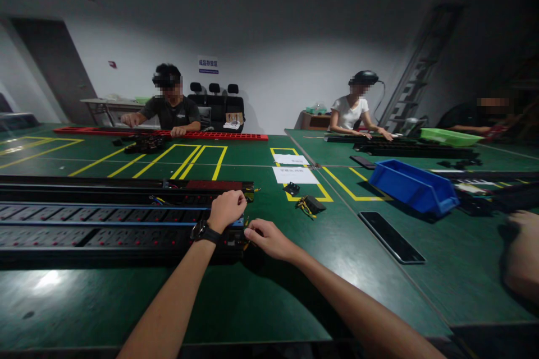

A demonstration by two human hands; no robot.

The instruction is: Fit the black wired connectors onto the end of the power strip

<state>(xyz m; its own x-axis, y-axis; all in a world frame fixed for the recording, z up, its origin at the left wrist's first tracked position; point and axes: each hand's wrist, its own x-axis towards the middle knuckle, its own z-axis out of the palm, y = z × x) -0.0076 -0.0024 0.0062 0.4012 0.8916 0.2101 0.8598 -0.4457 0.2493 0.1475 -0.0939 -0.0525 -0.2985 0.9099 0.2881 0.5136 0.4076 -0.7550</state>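
Long black rail assemblies point(126, 217) with rows of red dots and a blue strip lie on the green table at the left. My left hand point(228, 210), with a black watch on its wrist, rests over their right end, fingers curled. Just right of that end is my right hand point(269, 238), its thumb and fingertips pinched together at the end piece. Whatever lies between the fingers of either hand is too small or hidden to make out. Small yellow wires show beside the fingers.
A black part with yellow wires point(311, 206), paper sheets point(295, 175), a phone point(391, 237) and a blue bin point(412, 185) lie rightward on the green table point(295, 303). Two people work across it, with a red rail point(227, 136) at the left one. Another person's arm shows at right.
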